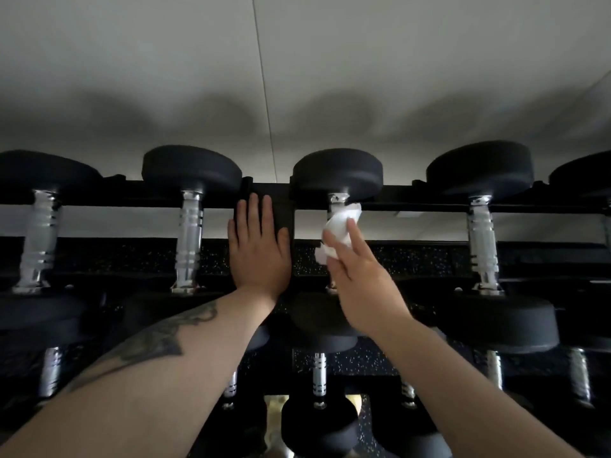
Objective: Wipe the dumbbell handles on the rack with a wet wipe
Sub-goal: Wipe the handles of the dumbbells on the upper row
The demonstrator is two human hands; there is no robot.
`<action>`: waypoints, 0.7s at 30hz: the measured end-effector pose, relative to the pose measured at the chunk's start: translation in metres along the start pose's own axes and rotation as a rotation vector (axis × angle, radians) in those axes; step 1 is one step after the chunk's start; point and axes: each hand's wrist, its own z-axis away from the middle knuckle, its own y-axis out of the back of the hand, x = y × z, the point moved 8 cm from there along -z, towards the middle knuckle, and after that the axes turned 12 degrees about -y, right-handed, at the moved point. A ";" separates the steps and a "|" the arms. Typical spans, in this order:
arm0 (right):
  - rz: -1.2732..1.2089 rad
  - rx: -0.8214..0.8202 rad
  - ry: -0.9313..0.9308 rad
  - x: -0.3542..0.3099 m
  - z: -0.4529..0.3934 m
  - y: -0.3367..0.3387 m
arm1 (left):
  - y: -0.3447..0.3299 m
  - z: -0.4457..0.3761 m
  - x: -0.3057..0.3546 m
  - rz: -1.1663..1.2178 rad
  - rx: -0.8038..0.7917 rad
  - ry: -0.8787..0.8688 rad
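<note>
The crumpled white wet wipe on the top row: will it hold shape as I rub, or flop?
The crumpled white wet wipe likely flops: it bunches round the chrome dumbbell handle, and a loose tail hangs below the right hand's fingers. Probably very light, so keep pinching.

A rack [413, 193] holds a row of black dumbbells with chrome handles. The left hand [256, 247] lies flat, fingers straight, on the rack's black upright bracket [282, 213] between two dumbbells. The right hand [358, 276] pinches a crumpled white wipe [340, 226] against the chrome handle [335, 201] of the middle dumbbell [337, 171], near its far head. The wipe wraps part of the handle. A tattoo [158, 338] marks the left forearm. More dumbbells sit on a lower tier [319, 375], above a speckled floor [413, 259]. A pale wall [297, 61] rises behind.
</note>
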 end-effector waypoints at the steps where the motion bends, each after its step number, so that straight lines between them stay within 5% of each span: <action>1: 0.011 -0.016 -0.028 0.003 0.002 0.000 | 0.000 0.000 0.000 0.001 0.011 0.001; 8: -0.232 0.106 -0.195 -0.016 -0.018 0.020 | 0.004 0.000 0.002 0.047 0.052 -0.006; 15: -0.087 0.071 -0.285 -0.018 -0.012 0.014 | 0.005 -0.009 0.004 0.020 0.088 -0.003; 21: -0.739 -0.015 -0.484 0.003 -0.048 0.032 | 0.010 -0.025 0.008 0.021 0.168 0.038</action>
